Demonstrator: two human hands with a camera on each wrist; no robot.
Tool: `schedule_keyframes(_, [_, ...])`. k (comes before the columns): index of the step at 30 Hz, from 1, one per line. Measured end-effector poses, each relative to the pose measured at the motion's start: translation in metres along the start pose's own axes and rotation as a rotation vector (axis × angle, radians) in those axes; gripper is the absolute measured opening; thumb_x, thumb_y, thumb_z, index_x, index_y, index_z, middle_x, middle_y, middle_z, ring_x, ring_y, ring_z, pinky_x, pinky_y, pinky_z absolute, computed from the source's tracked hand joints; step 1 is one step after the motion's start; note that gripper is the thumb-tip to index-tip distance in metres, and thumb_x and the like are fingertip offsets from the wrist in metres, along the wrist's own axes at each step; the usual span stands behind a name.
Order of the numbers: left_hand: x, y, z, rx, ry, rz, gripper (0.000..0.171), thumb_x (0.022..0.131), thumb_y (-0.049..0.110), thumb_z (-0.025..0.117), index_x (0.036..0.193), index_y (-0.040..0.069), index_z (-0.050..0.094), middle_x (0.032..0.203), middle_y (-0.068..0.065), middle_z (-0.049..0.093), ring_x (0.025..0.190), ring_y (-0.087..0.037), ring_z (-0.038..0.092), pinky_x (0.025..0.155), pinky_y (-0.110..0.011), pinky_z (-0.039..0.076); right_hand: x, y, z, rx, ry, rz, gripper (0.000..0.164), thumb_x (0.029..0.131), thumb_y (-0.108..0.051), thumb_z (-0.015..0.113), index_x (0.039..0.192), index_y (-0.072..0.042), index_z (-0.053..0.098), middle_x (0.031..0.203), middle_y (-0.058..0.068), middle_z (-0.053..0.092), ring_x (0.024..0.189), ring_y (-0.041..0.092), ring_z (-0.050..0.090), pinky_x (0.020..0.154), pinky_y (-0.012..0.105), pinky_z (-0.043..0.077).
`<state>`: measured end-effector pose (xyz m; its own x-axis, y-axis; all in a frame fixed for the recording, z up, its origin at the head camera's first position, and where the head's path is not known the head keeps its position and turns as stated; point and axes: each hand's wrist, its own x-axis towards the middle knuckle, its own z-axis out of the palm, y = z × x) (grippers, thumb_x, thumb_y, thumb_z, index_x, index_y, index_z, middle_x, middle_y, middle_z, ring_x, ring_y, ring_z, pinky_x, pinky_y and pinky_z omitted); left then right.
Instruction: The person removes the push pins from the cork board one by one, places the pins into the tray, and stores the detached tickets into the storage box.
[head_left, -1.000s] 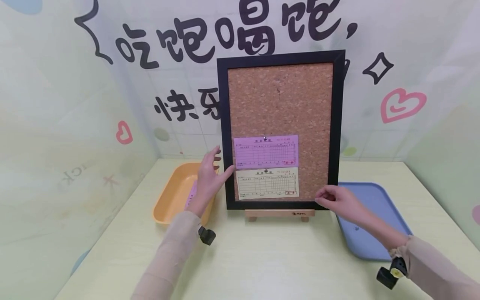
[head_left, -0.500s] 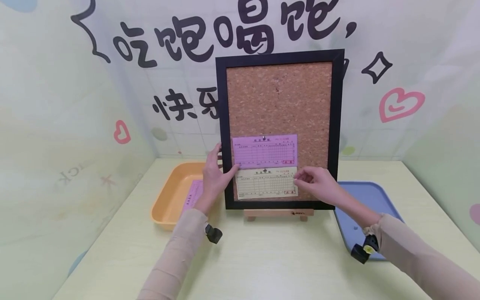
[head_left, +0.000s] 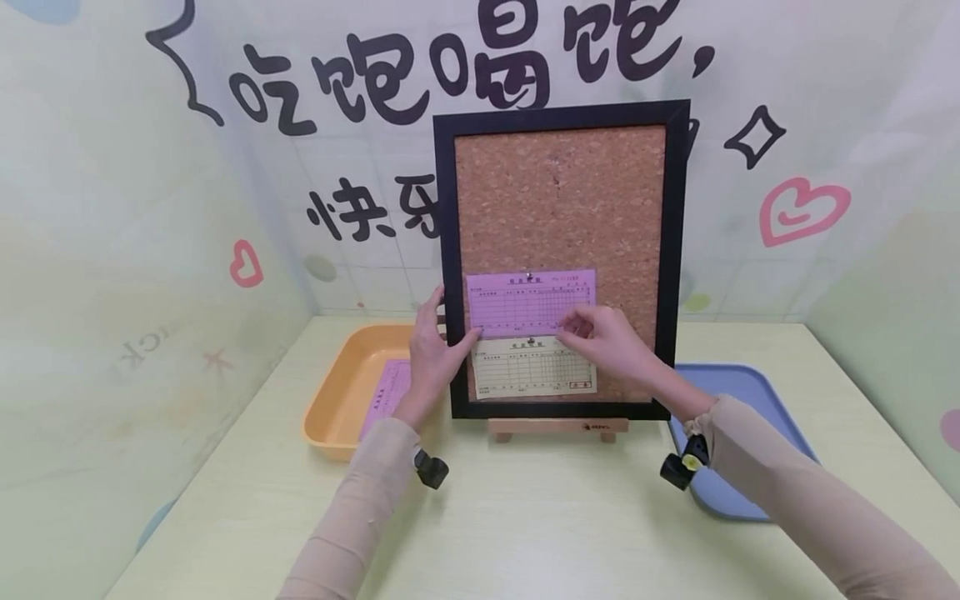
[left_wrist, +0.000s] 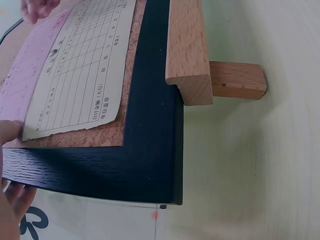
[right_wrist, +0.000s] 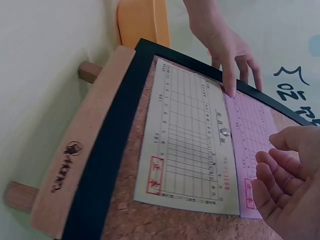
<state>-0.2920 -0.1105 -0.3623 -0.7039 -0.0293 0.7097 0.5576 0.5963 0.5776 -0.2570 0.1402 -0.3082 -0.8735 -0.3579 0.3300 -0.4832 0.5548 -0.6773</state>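
Note:
A black-framed corkboard (head_left: 558, 200) leans on a small wooden easel (head_left: 558, 426). Pinned to its lower part are a pink receipt slip (head_left: 510, 304) and, below it, a pale yellow receipt slip (head_left: 502, 375). My left hand (head_left: 435, 354) grips the frame's left side, thumb on the front near where the slips meet, fingers behind. Over the right part of the slips hovers my right hand (head_left: 611, 342), its fingers loosely curled with nothing seen between them. In the right wrist view, a silver pushpin (right_wrist: 225, 132) in the yellow slip lies just beyond those fingertips.
An orange tray (head_left: 330, 408) holding another pink slip (head_left: 386, 396) stands left of the board. Behind the right forearm, a blue tray (head_left: 738, 387) lies on the pale table (head_left: 540, 517). A printed wall covering (head_left: 360, 275) rises behind.
My right hand has moved left and up from the board's lower right corner to the slips by the lower pushpin. My left hand has closed in on the frame's left edge.

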Motion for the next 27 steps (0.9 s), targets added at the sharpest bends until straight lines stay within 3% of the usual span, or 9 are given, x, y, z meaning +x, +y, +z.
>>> schedule_keyframes(14, [-0.001,0.002,0.000,0.016,0.004,0.015,0.078,0.072,0.017,0.077,0.137,0.005,0.035,0.127,-0.013,0.048,0.092,-0.024,0.057,0.070,-0.030,0.053,0.037,-0.006,0.007,-0.063,0.098,-0.089,0.014,0.084,-0.009,0.060,0.095,0.000,0.064,0.082,0.009,0.064,0.070,0.017,0.057,0.061,0.027,0.048])
schedule_keyframes(27, [-0.001,0.001,-0.001,0.010,0.002,0.007,0.079,0.073,0.017,0.076,0.138,0.007,0.033,0.126,-0.012,0.048,0.092,-0.024,0.056,0.070,-0.030,0.053,0.055,-0.016,0.012,-0.136,0.239,-0.128,0.015,0.083,-0.006,0.061,0.095,0.001,0.063,0.078,0.009,0.063,0.066,0.017,0.056,0.060,0.026,0.047])
